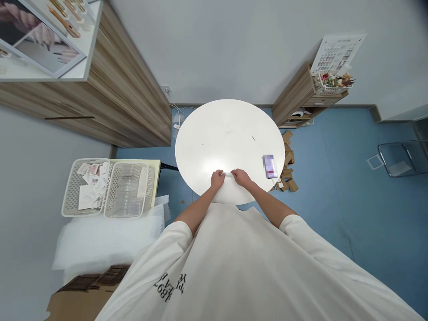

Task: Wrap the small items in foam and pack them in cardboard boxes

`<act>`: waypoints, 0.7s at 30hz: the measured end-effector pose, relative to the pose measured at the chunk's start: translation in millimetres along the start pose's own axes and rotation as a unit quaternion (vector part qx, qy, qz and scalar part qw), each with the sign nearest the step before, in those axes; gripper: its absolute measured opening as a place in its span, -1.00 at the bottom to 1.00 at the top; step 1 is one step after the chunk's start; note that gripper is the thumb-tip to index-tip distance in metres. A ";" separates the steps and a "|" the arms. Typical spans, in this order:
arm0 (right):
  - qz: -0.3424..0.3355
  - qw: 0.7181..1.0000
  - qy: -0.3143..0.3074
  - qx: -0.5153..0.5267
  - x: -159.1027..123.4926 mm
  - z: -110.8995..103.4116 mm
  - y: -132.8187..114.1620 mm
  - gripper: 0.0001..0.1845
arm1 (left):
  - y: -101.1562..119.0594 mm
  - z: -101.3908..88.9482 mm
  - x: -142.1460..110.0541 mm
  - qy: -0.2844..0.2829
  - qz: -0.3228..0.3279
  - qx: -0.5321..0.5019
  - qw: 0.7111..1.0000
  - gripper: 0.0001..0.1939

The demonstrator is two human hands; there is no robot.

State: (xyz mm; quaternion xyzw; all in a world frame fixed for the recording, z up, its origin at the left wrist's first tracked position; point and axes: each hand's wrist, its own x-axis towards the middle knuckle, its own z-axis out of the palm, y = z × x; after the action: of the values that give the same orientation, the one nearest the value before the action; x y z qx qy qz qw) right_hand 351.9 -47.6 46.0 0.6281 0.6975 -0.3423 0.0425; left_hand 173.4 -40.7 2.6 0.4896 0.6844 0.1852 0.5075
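Observation:
Near the front edge of a round white table [227,129], my left hand [218,179] and my right hand [241,177] are close together. Both have their fingers closed on a thin white cord-like piece [228,174], which spans the small gap between them. Its exact kind is too small to make out, and its ends are hidden in my fingers. To the right of my right hand lies a purple phone-like object [270,166], blurred by pixels, with a white cable [274,183] at its lower end.
Left of the table, two white baskets [109,187] hold paper packets and clear plastic containers. A tall wooden cabinet [133,80] stands at back left, and a smaller one [294,98] at back right. Cardboard pieces [290,178] lie on the floor beside the table. A metal-framed chair [384,160] is far right.

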 end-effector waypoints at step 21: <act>-0.081 0.992 -0.073 -0.066 15.7 -5.7 3.5 -0.61 | 7.2 -5.1 5.7 -0.009 0.022 0.021 0.999 -0.79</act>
State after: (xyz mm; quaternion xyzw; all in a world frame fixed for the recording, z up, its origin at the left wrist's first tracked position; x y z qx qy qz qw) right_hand 353.9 -31.4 41.2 0.5389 0.7619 -0.3430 0.1067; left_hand 172.4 -31.3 7.2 0.5167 0.6724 0.1776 0.4993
